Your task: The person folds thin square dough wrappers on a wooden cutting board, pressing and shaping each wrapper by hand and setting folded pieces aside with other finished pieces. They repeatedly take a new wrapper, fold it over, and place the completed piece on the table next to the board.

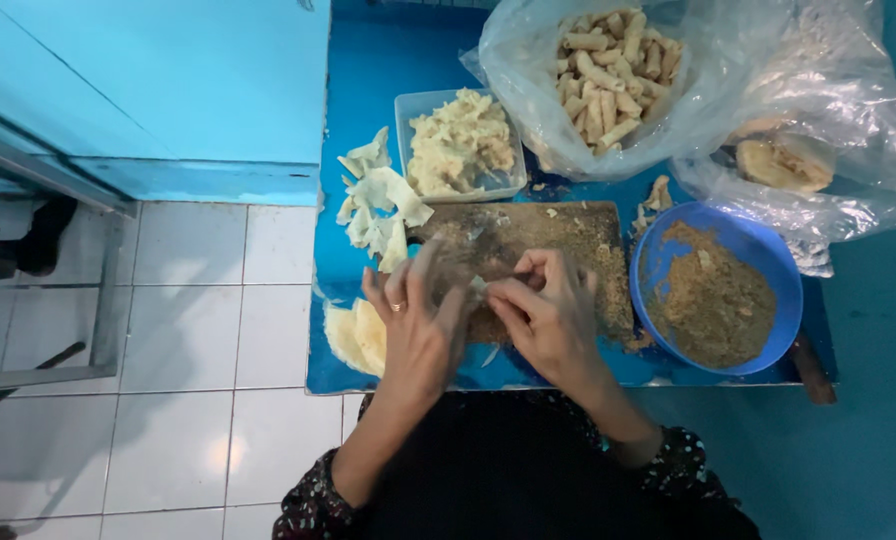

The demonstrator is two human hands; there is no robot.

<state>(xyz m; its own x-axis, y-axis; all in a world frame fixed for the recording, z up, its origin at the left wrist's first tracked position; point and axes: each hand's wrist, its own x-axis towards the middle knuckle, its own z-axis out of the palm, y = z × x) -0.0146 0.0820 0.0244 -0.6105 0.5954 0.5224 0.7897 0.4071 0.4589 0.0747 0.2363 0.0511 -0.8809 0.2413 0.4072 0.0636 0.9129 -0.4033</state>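
Wrapper (478, 288), thin and pale, sits between the fingertips of both hands, just over the brown wooden board (568, 240). It is small and partly hidden, so I cannot tell for sure which way its long side runs; it looks like it lies across, from one hand to the other. The right hand (548, 320) has its fingers bent close and pinching the wrapper. The left hand (423, 325) has its fingers more spread, with a ring on one, and the tips rest on the wrapper's near edge. To do this bit well, I think both hands should press softly and keep the roll even, so the thin skin does not tear.

Beside the left hand lie more pale sheets (378, 205) on the blue table (358, 90). Behind the board is a clear tub of mashed filling (458, 145). A blue bowl of brown crumbs (718, 290) stands just right of the board. Farther back, a clear bag (528, 60) holds many finished rolls (613, 70)
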